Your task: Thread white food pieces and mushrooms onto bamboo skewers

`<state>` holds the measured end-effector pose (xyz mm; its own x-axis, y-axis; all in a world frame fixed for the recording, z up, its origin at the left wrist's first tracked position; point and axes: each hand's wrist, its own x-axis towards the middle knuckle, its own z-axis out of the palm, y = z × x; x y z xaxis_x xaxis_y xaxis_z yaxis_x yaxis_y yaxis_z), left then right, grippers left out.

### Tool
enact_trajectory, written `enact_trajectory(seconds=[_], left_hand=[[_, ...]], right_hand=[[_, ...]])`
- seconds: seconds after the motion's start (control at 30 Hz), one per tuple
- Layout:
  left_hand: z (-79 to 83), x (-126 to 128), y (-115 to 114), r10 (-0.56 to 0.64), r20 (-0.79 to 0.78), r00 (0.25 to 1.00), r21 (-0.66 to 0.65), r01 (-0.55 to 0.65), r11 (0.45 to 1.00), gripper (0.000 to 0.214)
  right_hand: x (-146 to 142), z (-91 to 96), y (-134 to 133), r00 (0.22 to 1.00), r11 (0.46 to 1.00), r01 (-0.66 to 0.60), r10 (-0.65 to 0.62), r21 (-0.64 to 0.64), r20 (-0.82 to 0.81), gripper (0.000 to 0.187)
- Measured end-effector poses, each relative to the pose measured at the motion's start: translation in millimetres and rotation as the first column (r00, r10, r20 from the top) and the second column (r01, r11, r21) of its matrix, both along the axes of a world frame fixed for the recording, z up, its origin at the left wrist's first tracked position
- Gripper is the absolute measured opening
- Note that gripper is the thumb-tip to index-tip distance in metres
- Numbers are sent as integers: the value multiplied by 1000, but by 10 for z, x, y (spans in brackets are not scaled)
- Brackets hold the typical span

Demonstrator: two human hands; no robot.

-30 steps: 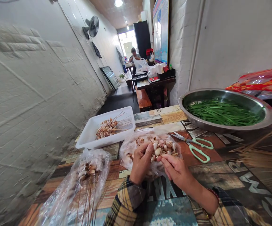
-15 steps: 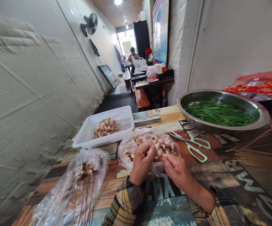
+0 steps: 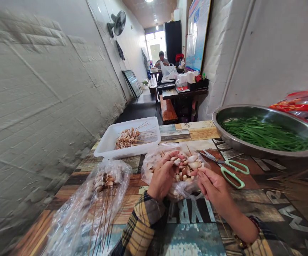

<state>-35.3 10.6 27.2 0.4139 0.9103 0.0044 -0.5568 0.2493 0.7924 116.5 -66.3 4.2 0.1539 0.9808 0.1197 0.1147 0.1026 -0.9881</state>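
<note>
My right hand (image 3: 209,183) pinches a thin wooden skewer (image 3: 222,223) with pale garlic cloves (image 3: 195,165) threaded near its pointed top. The skewer's lower end slants down below the wrist. My left hand (image 3: 162,176) reaches over a clear plastic bag (image 3: 147,167) of loose cloves, its fingers curved and the thumb apart from them. A pale clove (image 3: 176,161) lies by its fingertips; I cannot tell whether they grip it. Scissors (image 3: 232,170) with light green handles lie partly spread just right of the bag.
A white tray (image 3: 104,149) behind the bag holds filled skewers. At left lies a plastic bag (image 3: 71,217) with more skewers. A steel basin (image 3: 250,151) of green stalks and bare skewers (image 3: 300,181) are at right. A person (image 3: 161,60) sits far back.
My hands have moved apart. The left hand has come off the clove near the skewer and is over the pile; the skewer with cloves now shows in my right hand. The view has shifted.
</note>
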Motion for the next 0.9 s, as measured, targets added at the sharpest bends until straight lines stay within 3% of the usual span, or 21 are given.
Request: enact_trajectory(seconds=[0.2, 0.4, 0.9], left_hand=[[-56, -2, 23, -2, 56, 998, -13, 2, 1000, 38], [-30, -9, 19, 92, 25, 995, -21, -92, 996, 34], [-69, -23, 35, 170, -65, 983, 11, -170, 985, 34]], right_hand=[[-21, -30, -11, 992, 997, -82, 82, -1, 99, 49], [-18, -161, -4, 965, 983, -184, 182, -7, 190, 48], [-36, -223, 21, 956, 983, -181, 181, -24, 229, 47]])
